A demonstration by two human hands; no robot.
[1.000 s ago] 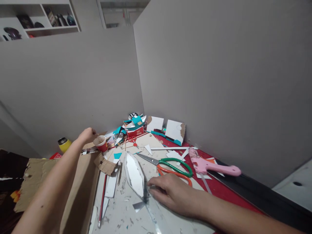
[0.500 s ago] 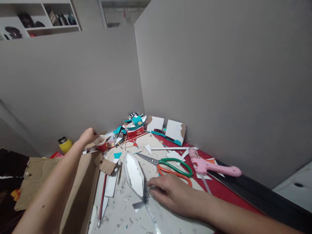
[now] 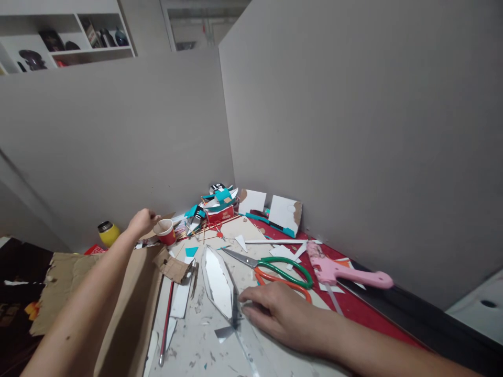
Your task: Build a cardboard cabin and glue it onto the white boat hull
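Observation:
My left hand (image 3: 142, 221) reaches far out to a small red paper cup (image 3: 165, 232) near the back wall, its fingers pinched at the cup's rim on something I cannot make out. My right hand (image 3: 277, 310) lies on the paint-spattered table, fingers pressing the lower tip of a long pointed white card shape (image 3: 217, 281). Green and orange-handled scissors (image 3: 275, 270) lie just beyond that hand.
A pink glue gun (image 3: 346, 270) rests on the red mat at right. Torn brown cardboard (image 3: 129, 298) lies under my left arm. A red-handled brush (image 3: 165, 323), a yellow bottle (image 3: 107, 233) and a heap of teal and white scraps (image 3: 216, 206) fill the corner.
Both hands stay almost where they were. The view has shifted a little, so everything sits slightly lower and to the right.

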